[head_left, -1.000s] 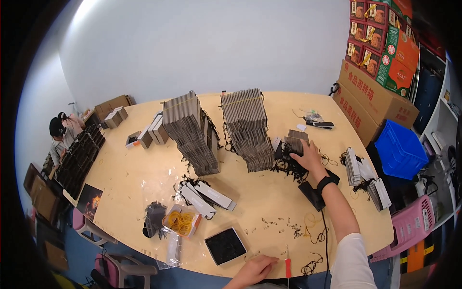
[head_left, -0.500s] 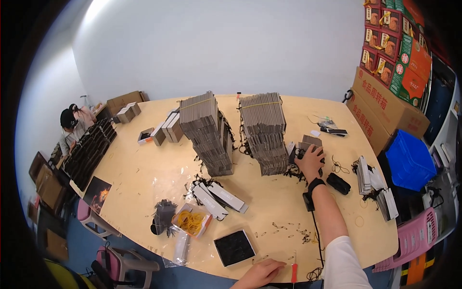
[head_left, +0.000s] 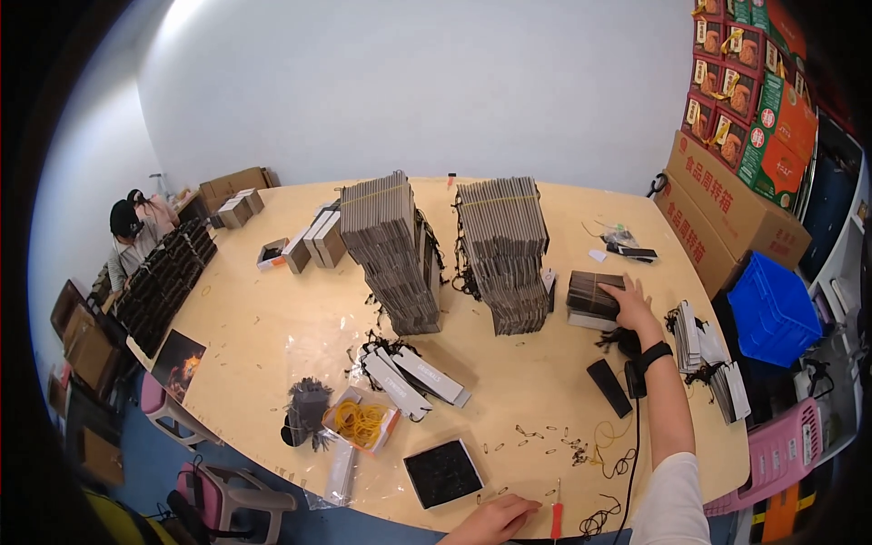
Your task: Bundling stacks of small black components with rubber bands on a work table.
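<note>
My right hand [head_left: 635, 307] reaches over the right side of the table, its fingers on the top and right side of a banded bundle of grey-brown tags [head_left: 589, 289]. White pieces [head_left: 590, 320] lie under the bundle's near side. A strap with a cable is round my right wrist, and black cords bunch beside it. Below them lies a black oblong piece [head_left: 609, 388]. My left hand [head_left: 498, 520] rests at the near table edge with nothing visible in it, fingers loosely bent. It lies between an open box of black pieces [head_left: 443, 472] and a red-handled screwdriver [head_left: 557, 520].
Two tall stacks of grey tags [head_left: 377, 254] [head_left: 501, 254] stand mid-table. Near them are white tags [head_left: 420, 374], a box of yellow rubber bands [head_left: 361, 421] and scattered small clips [head_left: 531, 432]. A blue crate [head_left: 772, 309] stands beyond the right edge. Two people sit far left.
My right hand has moved right, and the tag bundle now shows right of the tall stack. Black cords have shifted with it. The black oblong piece lies nearer and turned. My left hand stays put.
</note>
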The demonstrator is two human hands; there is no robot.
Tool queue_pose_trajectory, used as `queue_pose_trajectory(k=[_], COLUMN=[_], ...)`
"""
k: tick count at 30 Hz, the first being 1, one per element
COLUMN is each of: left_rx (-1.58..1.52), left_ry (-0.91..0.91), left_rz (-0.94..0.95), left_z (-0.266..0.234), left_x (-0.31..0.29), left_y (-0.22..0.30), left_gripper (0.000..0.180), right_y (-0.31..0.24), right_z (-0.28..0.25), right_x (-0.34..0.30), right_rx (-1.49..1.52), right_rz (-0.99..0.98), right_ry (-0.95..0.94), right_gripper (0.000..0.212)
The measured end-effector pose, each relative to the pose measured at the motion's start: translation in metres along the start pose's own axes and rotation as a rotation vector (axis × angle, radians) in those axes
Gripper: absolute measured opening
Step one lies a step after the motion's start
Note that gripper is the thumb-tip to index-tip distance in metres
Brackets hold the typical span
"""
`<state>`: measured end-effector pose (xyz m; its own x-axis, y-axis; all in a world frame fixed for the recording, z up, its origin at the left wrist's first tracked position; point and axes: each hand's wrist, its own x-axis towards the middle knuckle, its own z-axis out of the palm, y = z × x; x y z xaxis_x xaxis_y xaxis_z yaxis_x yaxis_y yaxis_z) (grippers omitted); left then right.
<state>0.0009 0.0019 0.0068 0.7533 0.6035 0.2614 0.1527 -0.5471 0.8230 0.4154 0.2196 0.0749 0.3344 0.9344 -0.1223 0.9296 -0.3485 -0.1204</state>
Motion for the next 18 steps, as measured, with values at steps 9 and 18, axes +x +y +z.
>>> queue_pose_trajectory(k=[9, 18], left_rx=[-0.014, -0.030], left_ry=[-0.011, -0.017], left_rz=[-0.036, -0.033], left_z=[0.000, 0.000], left_x=[-0.001, 0.003], left_y=[0.000, 0.005], left_gripper=[0.020, 0.024], right_y=[-0.085, -0.083], right_z=[-0.001, 0.043], right_x=[-0.021, -0.022], right_rx=[0.066, -0.214], right_rz=[0.261, 0.247], right_ry=[0.233, 0.286], right_gripper=[0.078, 0.083])
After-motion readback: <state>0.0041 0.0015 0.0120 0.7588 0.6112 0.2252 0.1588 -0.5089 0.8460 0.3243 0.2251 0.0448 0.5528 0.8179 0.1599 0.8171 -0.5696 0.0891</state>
